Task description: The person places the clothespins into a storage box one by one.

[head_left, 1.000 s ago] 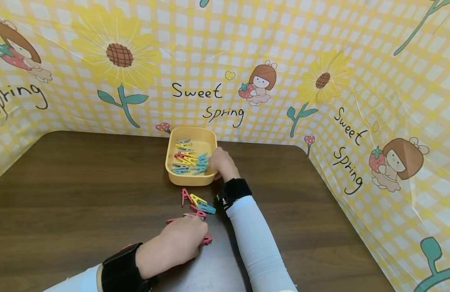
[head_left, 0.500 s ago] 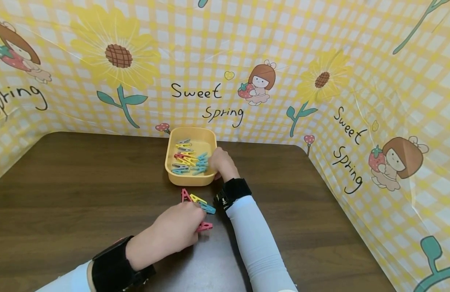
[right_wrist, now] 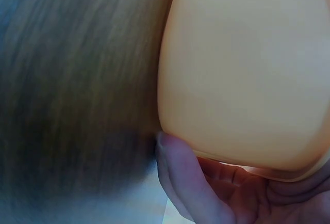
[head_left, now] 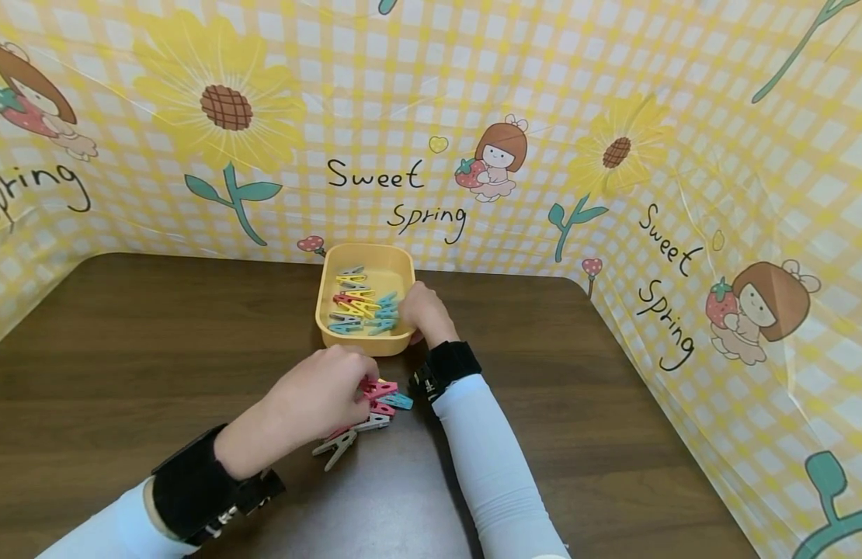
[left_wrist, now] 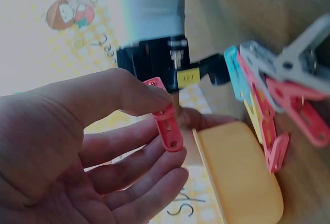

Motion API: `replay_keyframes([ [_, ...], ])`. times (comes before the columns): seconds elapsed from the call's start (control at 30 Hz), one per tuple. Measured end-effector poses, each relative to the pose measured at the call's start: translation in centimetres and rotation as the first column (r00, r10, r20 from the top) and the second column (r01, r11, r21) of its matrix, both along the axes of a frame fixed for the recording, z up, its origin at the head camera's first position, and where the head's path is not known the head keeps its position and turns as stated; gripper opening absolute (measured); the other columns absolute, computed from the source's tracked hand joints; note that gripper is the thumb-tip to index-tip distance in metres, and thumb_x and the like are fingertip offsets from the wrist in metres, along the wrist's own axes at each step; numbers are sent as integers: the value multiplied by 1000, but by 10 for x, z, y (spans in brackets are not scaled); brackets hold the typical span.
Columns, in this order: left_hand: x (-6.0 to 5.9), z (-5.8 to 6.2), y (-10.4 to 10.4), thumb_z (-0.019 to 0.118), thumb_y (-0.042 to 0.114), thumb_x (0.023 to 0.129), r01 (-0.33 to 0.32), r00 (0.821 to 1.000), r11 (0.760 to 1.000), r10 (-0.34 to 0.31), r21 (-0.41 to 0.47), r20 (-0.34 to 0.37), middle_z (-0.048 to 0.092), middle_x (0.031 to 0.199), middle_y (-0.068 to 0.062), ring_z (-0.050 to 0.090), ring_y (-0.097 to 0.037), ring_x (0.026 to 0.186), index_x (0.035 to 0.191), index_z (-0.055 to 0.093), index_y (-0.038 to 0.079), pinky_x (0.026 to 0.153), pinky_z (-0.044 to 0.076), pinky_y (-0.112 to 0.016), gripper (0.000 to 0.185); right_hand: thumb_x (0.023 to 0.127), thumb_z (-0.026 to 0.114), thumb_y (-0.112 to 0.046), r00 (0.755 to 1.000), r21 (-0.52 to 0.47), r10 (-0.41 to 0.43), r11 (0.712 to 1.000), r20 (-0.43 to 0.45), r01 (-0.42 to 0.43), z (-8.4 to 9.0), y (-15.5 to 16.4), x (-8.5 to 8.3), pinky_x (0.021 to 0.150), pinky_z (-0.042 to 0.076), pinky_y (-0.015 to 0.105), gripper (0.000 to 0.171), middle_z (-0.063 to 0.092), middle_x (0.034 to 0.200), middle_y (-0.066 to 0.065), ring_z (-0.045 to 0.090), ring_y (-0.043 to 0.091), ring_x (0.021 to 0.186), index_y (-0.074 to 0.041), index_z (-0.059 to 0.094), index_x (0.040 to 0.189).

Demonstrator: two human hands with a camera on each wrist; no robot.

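Observation:
My left hand point(head_left: 312, 396) pinches a pinkish-red clothespin point(left_wrist: 167, 126) between thumb and forefinger, raised above a small heap of clothespins. In that heap are a blue clothespin point(head_left: 397, 401), a grey clothespin point(head_left: 336, 448) and several red and yellow ones, partly hidden by the hand. Just beyond stands a yellow plastic basket point(head_left: 366, 346) with several blue, yellow, red and grey clothespins point(head_left: 357, 304) inside. At its right side, my right hand point(head_left: 429, 314) holds the basket; in the right wrist view, the thumb point(right_wrist: 183, 175) lies against its wall.
The brown wooden table point(head_left: 172, 349) runs back to a yellow checked cloth point(head_left: 375, 101) printed with flowers and cartoon figures. This cloth rises behind the basket and along both sides. My right sleeve point(head_left: 497, 466) crosses the table to the right of the heap.
My left hand has picked a red clothespin from the heap, lifted it and moved forward toward the basket, uncovering grey clothespins. My right hand and the basket have stayed put.

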State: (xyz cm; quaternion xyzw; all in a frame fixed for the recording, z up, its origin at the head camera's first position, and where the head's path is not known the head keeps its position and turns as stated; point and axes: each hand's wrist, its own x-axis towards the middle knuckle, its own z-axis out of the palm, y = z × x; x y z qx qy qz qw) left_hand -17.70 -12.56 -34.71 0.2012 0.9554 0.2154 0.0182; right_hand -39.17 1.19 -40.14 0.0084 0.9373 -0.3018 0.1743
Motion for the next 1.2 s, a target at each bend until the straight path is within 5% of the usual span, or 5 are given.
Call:
replay_keyframes([
  [0.33, -40, -7, -28, 84, 9, 86, -17, 1000, 994, 19, 104, -22, 76, 91, -4, 62, -14, 72, 101, 80, 8, 60, 51, -25, 16, 113, 45, -11, 1000, -7, 6, 1000, 10, -6, 0, 1, 2, 56, 67, 39, 49, 61, 141, 30, 76, 33, 67, -1, 38, 161],
  [0.53, -80, -8, -43, 82, 14, 89, -139, 986, 970, 155, 198, -65, 81, 108, -15, 73, -27, 93, 115, 81, 3, 77, 62, -39, 28, 113, 45, -11, 1000, 8, -22, 1000, 14, 22, 1, 1, 1, 55, 67, 39, 47, 61, 146, 30, 77, 33, 64, -2, 40, 160],
  [0.7, -122, 0, -44, 80, 17, 93, -196, 976, 974, 205, 116, -70, 82, 118, -20, 77, -31, 99, 118, 81, 0, 85, 65, -45, 30, 114, 45, -11, 1000, 7, -20, 1000, 21, 20, 3, 1, 1, 56, 67, 39, 45, 60, 147, 30, 77, 33, 65, -1, 43, 157],
  [0.9, -169, 10, -38, 78, 10, 92, -189, 982, 982, 188, -30, -24, 74, 88, -12, 60, -20, 73, 89, 79, 1, 66, 50, -30, 9, 114, 46, -12, 999, 14, -25, 1000, 28, 25, 3, 0, -1, 57, 68, 37, 46, 61, 145, 28, 77, 32, 67, -2, 42, 158],
  [1.2, -202, 3, -30, 74, 7, 93, -192, 977, 961, 206, -197, 55, 41, 62, -2, 45, -20, 60, 66, 55, 8, 55, 38, -28, 33, 113, 47, -10, 999, -6, -32, 999, 14, 32, 0, -4, -2, 56, 68, 39, 39, 63, 138, 28, 76, 34, 70, 0, 48, 151],
])
